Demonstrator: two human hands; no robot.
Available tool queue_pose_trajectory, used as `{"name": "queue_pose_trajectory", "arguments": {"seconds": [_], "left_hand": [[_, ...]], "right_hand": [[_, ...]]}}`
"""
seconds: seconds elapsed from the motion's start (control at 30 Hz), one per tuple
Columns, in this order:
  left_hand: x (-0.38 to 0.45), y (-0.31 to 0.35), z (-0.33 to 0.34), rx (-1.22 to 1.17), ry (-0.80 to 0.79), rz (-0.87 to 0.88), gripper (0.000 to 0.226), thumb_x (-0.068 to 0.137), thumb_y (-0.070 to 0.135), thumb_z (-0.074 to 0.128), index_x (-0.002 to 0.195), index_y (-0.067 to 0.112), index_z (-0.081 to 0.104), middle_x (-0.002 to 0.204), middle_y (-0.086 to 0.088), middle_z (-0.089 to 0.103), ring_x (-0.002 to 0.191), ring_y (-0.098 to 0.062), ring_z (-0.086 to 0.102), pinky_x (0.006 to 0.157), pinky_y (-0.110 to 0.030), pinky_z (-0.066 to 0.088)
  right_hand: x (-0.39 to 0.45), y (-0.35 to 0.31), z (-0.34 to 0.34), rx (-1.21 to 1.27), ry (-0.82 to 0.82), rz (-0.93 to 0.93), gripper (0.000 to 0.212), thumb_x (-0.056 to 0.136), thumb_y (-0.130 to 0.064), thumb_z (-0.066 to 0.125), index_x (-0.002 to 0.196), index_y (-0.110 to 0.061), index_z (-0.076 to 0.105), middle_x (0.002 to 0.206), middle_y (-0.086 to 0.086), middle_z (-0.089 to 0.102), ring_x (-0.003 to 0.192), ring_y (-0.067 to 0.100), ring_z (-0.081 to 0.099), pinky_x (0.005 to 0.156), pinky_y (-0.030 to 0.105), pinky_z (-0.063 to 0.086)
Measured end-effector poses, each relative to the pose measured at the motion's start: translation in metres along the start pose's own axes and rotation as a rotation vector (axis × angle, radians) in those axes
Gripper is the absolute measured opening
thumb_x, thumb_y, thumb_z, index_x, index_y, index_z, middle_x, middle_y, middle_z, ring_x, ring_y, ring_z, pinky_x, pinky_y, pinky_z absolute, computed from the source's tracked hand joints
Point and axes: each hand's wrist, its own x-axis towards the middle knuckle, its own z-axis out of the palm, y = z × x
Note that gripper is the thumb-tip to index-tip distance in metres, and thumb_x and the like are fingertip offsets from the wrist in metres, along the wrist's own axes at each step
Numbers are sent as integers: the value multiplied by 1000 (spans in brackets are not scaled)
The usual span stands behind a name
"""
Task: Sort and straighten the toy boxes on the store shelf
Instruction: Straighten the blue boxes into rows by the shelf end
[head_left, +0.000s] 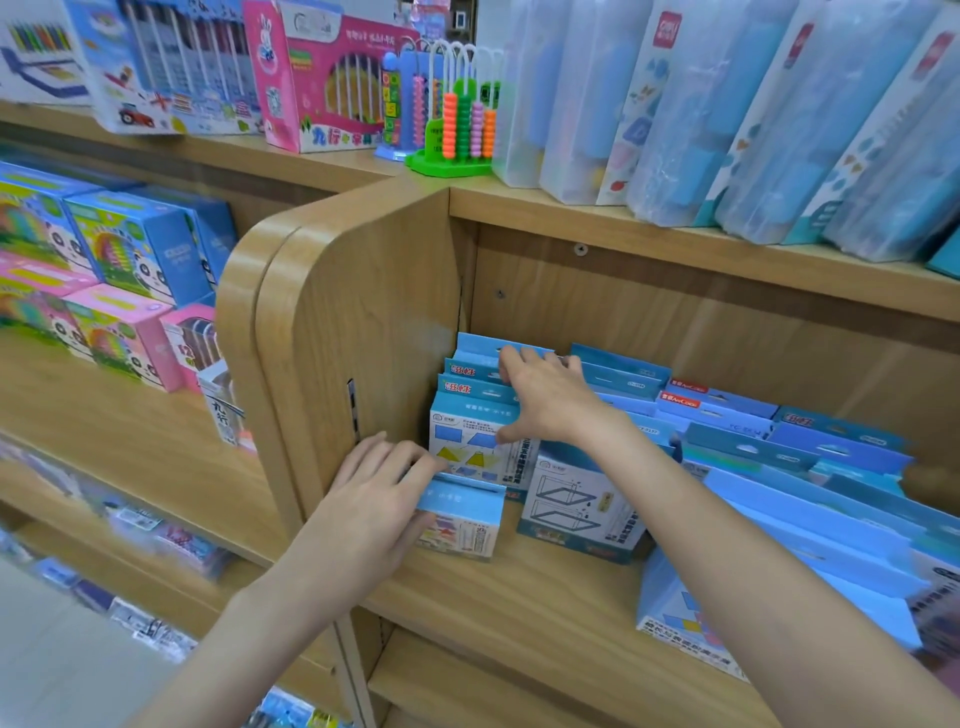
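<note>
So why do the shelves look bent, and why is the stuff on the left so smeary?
Head view: the wide-angle lens bows the wooden shelf edges, most near the frame borders. The panda boxes at the left edge are smeared, as is the lower-left corner, while the left hand and right hand on the blue boxes look sharper. Lighting is even; glare shows on the clear packs.

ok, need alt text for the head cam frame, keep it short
Two bare hands sort small blue toy boxes on a wooden store shelf: the left hand holds the front box by its header, and the right hand reaches over the row of upright boxes behind it. An abacus stands on the shelf above.
</note>
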Motion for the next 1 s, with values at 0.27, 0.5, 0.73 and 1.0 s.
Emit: {"name": "queue_pose_trajectory", "arguments": {"seconds": [0.27,0.5,0.73,1.0], "left_hand": [[1,-1,4,-10,22,8,65,54,20,88,107,16,51,95,-2,63,89,-23,63,101,-40,39],[2,0,3,-34,12,-3,65,58,18,85,110,19,46,95,-1,61,90,-21,61,103,-37,31],[3,-4,5,-42,-2,10,63,58,17,85,110,19,48,94,1,60,90,-18,57,101,-35,24],[8,-2,8,-69,70,-3,64,58,6,85,113,7,53,100,-8,63,98,-26,60,98,-52,29]], "right_hand": [[0,8,-3,282,46,-57,75,62,-35,78,121,-20,34,116,-1,46,104,19,48,97,40,33],[-25,10,-62,612,370,-160,66,64,-21,78,118,-22,41,119,-2,45,107,7,45,81,8,38],[-87,11,-125,611,613,-166,64,60,-33,77,112,-30,40,104,-18,48,95,-4,49,78,1,37],[-191,29,-125,632,427,-128,63,49,-51,70,105,-38,47,95,-22,53,86,-12,54,71,0,39]]}}
